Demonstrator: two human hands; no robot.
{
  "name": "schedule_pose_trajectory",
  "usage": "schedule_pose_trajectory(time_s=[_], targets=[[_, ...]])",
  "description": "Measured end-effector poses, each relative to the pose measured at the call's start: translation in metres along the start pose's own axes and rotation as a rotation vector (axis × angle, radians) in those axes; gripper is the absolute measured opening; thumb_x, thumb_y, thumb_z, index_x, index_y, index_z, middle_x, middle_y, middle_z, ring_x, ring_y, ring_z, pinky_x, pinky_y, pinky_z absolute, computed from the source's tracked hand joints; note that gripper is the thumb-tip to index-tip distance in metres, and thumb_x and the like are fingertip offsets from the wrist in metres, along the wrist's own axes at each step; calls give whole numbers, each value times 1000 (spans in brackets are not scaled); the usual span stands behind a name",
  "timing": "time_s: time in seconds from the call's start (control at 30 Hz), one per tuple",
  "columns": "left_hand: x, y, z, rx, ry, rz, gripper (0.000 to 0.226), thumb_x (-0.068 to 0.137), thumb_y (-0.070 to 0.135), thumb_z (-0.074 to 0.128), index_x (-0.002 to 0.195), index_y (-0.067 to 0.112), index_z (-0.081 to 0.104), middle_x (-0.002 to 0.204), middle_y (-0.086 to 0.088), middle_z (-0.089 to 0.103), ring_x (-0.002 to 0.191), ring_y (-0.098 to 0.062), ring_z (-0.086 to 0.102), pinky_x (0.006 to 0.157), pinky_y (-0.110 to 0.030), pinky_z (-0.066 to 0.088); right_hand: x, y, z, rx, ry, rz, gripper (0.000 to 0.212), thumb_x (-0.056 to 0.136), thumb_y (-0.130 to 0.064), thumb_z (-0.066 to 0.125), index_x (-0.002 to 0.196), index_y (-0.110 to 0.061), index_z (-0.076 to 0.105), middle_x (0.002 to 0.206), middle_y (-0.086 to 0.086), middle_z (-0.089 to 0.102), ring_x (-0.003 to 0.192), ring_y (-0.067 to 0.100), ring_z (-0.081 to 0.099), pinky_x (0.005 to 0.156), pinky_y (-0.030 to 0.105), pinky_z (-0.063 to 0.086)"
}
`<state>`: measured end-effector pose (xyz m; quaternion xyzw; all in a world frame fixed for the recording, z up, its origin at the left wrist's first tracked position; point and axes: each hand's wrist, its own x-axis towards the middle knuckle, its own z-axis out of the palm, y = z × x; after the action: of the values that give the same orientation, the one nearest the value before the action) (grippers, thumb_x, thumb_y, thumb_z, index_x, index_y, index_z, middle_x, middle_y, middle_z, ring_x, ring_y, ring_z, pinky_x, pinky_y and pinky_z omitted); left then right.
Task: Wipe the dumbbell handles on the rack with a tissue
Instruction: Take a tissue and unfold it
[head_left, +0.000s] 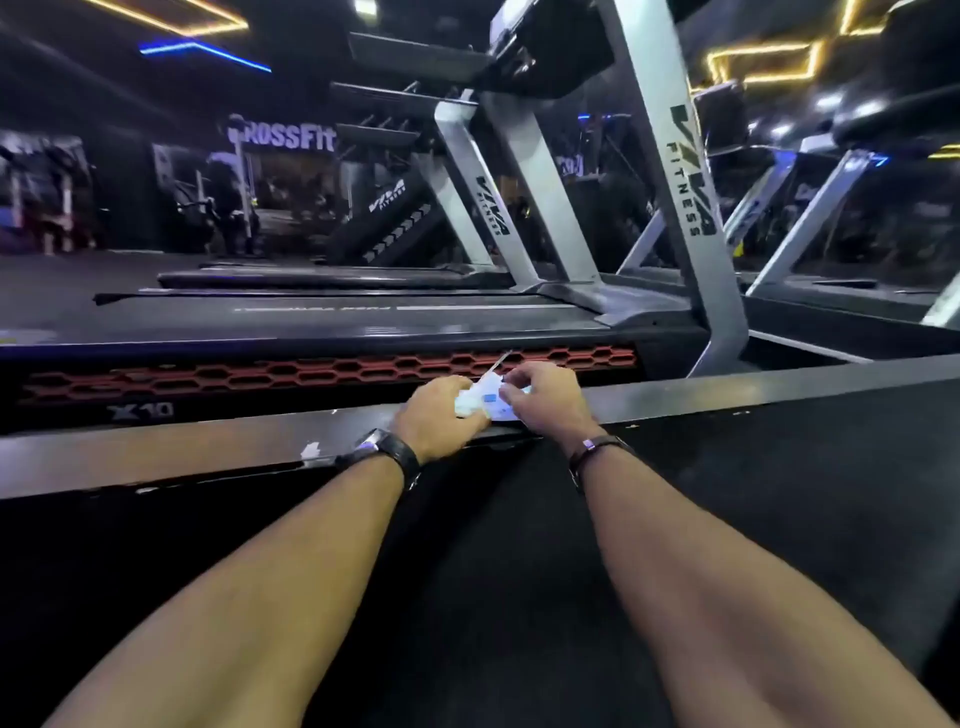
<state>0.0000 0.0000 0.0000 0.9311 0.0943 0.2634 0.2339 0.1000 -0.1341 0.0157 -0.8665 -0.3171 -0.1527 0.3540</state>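
Both my arms reach forward over a dark treadmill belt. My left hand (439, 415) grips a small white tissue packet (485, 401) with a blue mark on it. My right hand (548, 397) pinches the packet's right end, and a thin white edge of tissue or wrapper sticks up between the hands. The packet sits just above the grey side rail (208, 452) of the treadmill. No dumbbells or dumbbell rack are in view.
A row of silver and black treadmills (685, 171) stands ahead, the nearest with a red honeycomb side panel (311, 371). The black belt (519, 571) lies under my arms. Dark gym floor and machines fill the far left, below a lit sign.
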Motion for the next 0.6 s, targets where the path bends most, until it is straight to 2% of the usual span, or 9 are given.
schedule_pose_trajectory(time_s=[0.13,0.23,0.4,0.5,0.6], targets=[[5,-8,3,-15,1,-2,52,90,30,69,136,10,57,136,-7,59,122,-23,55,98,-26,39,7,-2,13,-62,-26,82,18,85,-35,63,92,-21,72,102,1,72,108,27,59,89,37,51],[11,-16,4,1,-5,-2,51,90,29,68,135,9,57,136,-7,59,123,-23,54,100,-27,39,10,-1,21,-79,6,152,20,84,-38,62,95,-22,69,103,2,70,113,30,52,86,37,51],[14,-25,6,-16,6,4,49,89,29,67,134,10,59,134,-6,60,121,-21,55,98,-24,39,17,-4,24,-151,13,165,15,84,-34,60,79,-22,67,96,4,70,112,34,47,84,38,51],[15,-26,7,-13,30,12,47,89,28,67,132,11,59,132,-5,61,119,-22,57,97,-27,41,23,-1,26,-60,4,203,10,82,-32,59,77,-26,65,95,2,71,112,33,50,86,37,51],[17,-27,9,-18,37,6,44,89,27,67,130,12,61,130,-5,62,117,-22,57,97,-29,43,28,3,28,70,56,229,9,80,-31,58,74,-26,64,90,-2,72,106,27,58,84,30,50]])
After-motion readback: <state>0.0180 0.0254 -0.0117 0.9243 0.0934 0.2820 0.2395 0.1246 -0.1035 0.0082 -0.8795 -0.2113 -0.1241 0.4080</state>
